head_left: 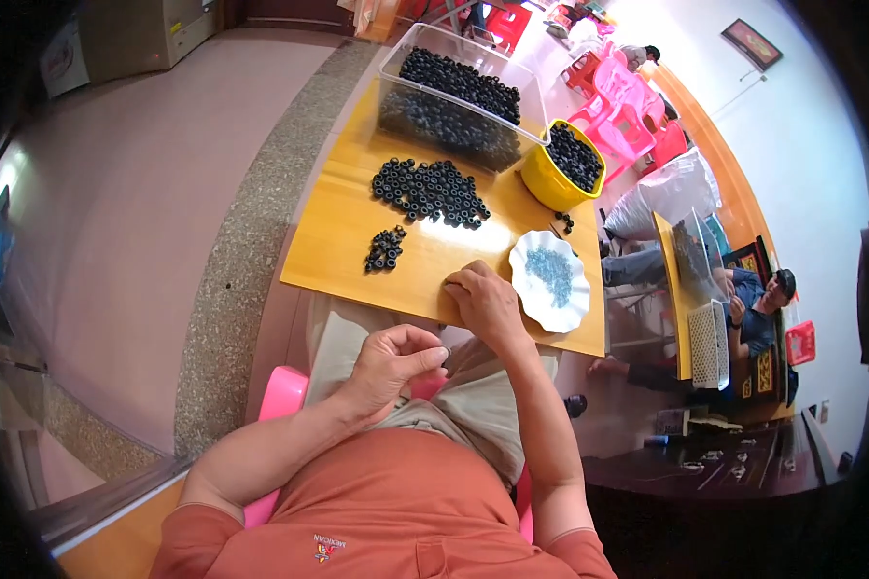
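My left hand [396,365] is held over my lap, just short of the table edge. Its thumb and fingers are pinched together around something small and dark that I cannot make out. My right hand [483,301] rests at the near edge of the wooden table [333,256], fingers curled down; whatever they hold is hidden. Just right of it sits a white scalloped plate [565,322] with small clear bluish pieces [548,274] on it. Left of that hand lies a small cluster of black ring-shaped parts [385,251]. A larger spread of black rings [431,191] lies behind.
A clear plastic bin [454,125] full of black parts stands at the table's far side. Beside it is a yellow container [548,190] of black parts. Pink chairs [616,106] are farther back. At the right, another person [758,314] sits at a small table.
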The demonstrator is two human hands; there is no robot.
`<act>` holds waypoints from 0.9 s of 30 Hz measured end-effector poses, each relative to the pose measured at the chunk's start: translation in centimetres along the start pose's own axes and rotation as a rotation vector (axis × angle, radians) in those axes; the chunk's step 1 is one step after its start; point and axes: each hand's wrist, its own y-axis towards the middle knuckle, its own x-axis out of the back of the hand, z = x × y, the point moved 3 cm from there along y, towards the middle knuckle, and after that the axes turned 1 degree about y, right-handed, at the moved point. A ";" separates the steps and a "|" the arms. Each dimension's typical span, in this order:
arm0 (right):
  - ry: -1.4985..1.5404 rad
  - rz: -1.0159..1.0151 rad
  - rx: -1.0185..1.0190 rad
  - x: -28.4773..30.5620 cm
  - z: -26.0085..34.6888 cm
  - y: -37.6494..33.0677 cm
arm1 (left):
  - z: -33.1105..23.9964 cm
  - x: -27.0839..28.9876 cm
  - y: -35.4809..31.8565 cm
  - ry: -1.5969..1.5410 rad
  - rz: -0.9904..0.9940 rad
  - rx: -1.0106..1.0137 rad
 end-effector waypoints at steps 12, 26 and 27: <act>0.547 -0.216 -0.051 -0.5 -2.9 -3.2 | 0.1 0.0 0.1 0.004 -0.010 0.008; 1.018 -0.125 -0.221 -0.8 -3.7 -4.2 | 0.2 0.1 0.1 -0.003 -0.001 0.000; 1.017 -0.126 -0.221 -0.9 -3.9 -4.3 | 0.1 0.0 0.1 -0.004 0.000 0.000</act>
